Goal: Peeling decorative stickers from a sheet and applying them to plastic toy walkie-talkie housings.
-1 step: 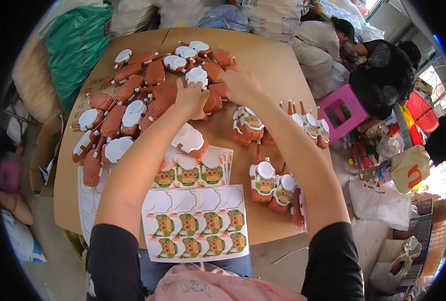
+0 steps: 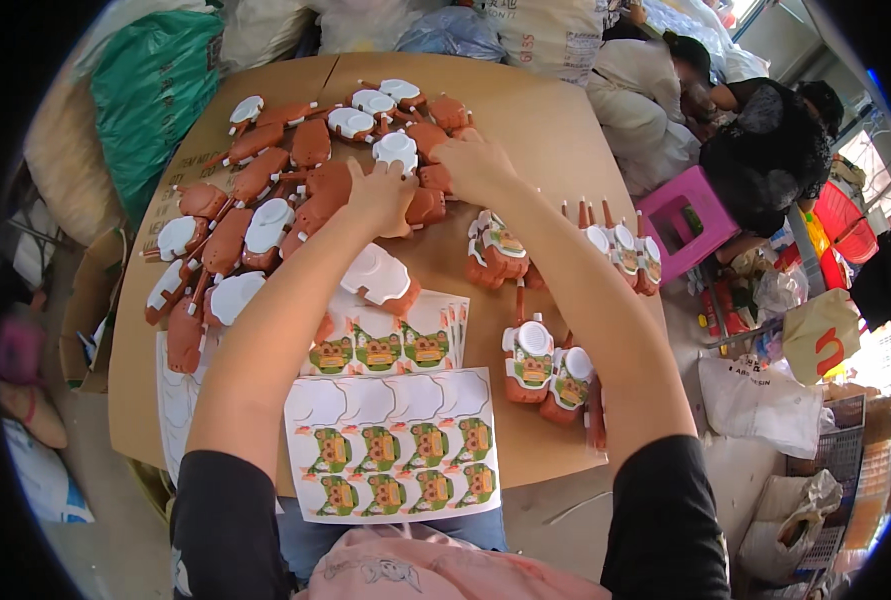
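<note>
Both hands reaching into the pile of brown toys.
Left hand (image 2: 380,193) and right hand (image 2: 473,160) rest fingers-spread on toys (image 2: 310,190); grasp unclear. Lift one only, sparing the sticker sheet (image 2: 395,440).

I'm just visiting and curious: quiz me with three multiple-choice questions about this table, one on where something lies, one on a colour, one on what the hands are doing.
1. Where does the sticker sheet with the most stickers left lie?
A. at the table's near edge, between the forearms
B. at the far edge by the sacks
C. on the pink stool

2. What colour are the plastic toy bodies piled on the table?
A. blue
B. reddish brown
C. yellow

3. What are the left hand and right hand doing?
A. resting in the lap
B. both lifting a sticker sheet
C. both reaching onto the pile of toy bodies

Answers:
1 A, the sheet lies closest to the person, partly over the edge.
2 B, the shells are reddish brown with white panels.
3 C, both palms lie on pieces in the far pile.
</note>
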{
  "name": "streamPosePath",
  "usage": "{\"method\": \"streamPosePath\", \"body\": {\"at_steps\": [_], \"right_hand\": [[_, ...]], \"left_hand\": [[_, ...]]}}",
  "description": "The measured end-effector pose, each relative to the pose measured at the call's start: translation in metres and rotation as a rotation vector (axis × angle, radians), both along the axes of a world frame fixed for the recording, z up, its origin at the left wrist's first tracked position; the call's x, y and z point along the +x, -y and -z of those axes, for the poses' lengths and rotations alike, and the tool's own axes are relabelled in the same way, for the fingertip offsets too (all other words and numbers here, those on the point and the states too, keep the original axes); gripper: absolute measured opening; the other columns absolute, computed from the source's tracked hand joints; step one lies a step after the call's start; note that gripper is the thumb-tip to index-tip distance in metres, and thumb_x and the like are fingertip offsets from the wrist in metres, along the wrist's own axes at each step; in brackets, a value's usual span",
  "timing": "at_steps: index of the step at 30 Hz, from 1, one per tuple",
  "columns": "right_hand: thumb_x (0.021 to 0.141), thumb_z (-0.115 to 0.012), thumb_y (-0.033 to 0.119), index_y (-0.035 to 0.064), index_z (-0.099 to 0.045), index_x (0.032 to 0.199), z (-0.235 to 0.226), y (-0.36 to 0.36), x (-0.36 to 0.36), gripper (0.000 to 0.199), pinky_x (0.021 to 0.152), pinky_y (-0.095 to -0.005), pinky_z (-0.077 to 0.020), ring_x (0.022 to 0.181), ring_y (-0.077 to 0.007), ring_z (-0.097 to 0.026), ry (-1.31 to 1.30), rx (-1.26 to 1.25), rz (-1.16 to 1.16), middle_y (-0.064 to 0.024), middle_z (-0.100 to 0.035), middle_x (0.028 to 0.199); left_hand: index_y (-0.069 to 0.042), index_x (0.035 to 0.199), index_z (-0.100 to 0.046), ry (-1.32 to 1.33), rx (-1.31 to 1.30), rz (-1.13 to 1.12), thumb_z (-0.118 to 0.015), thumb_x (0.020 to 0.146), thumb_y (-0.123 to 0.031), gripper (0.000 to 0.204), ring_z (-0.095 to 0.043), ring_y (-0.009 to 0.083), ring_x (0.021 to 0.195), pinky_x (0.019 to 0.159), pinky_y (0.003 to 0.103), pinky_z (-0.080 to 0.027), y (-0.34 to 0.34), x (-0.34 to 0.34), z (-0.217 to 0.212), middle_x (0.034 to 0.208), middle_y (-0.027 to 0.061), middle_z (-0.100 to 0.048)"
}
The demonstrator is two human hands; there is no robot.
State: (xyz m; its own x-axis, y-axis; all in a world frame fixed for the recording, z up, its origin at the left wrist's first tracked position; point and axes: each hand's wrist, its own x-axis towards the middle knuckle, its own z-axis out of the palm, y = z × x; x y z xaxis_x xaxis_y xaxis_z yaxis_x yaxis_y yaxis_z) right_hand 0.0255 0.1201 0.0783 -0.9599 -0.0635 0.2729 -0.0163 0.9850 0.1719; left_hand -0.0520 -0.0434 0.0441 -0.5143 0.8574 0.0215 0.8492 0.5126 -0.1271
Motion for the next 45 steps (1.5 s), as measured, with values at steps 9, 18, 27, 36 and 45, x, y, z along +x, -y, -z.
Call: {"method": "streamPosePath", "body": {"at_steps": [9, 18, 27, 36, 45], "right_hand": [[0.075, -0.07, 0.016, 0.0094, -0.066, 0.108, 0.017, 0.017, -0.046, 0.034, 0.087, -0.0426, -0.0517, 0.111, -0.0283, -0.058, 0.365, 0.201, 0.021, -0.0118, -0.059, 0.12], [0.074, -0.075, 0.014, 0.006, -0.059, 0.115, -0.043, 0.048, 0.007, 0.046, 0.071, -0.0356, -0.0533, 0.086, -0.0236, -0.065, -0.402, -0.656, -0.085, -0.0114, -0.065, 0.101], [0.074, -0.076, -0.002, 0.0028, -0.051, 0.112, 0.013, 0.198, 0.22, 0.046, 0.072, -0.0282, -0.0573, 0.086, -0.0174, -0.066, -0.461, -1.297, 0.079, -0.0135, -0.051, 0.119], [0.073, -0.08, 0.02, 0.0087, -0.053, 0.101, 0.063, 0.305, 0.212, 0.041, 0.049, -0.03, -0.0505, 0.063, -0.0164, -0.064, -0.273, -0.938, 0.026, -0.0064, -0.049, 0.11], [0.079, -0.075, 0.037, 0.0114, -0.058, 0.121, 0.051, 0.21, 0.249, 0.052, 0.1, -0.0487, -0.0376, 0.121, -0.039, -0.045, -0.395, -0.588, 0.38, -0.0181, -0.048, 0.132]], "left_hand": [[-0.005, 0.123, -0.052, 0.103, 0.188, 0.132, -0.082, 0.065, -0.045, 0.077, -0.053, 0.0322, 0.113, 0.086, 0.051, -0.048, 0.069, -0.044, -0.008, 0.12, 0.0128, -0.05], [-0.001, 0.115, -0.059, 0.336, 1.003, -0.067, -0.077, 0.08, -0.036, 0.053, -0.062, 0.0097, 0.081, 0.067, 0.026, -0.05, 0.17, -0.078, -0.091, 0.095, 0.0063, -0.066], [-0.004, 0.136, -0.046, 1.555, 1.547, -0.664, -0.05, 0.097, -0.043, 0.056, -0.064, 0.0221, 0.104, 0.088, 0.034, -0.053, 0.312, 0.14, -0.066, 0.121, 0.0135, -0.062], [-0.002, 0.137, -0.046, 1.481, 1.345, -0.813, -0.043, 0.1, -0.04, 0.053, -0.056, 0.022, 0.117, 0.099, 0.035, -0.044, 0.389, 0.116, 0.041, 0.127, 0.0122, -0.059], [-0.004, 0.131, -0.052, 0.18, 1.045, -0.626, -0.057, 0.096, -0.024, 0.04, -0.048, 0.03, 0.122, 0.101, 0.043, -0.04, 0.359, 0.138, 0.045, 0.132, 0.0154, -0.051]]}}
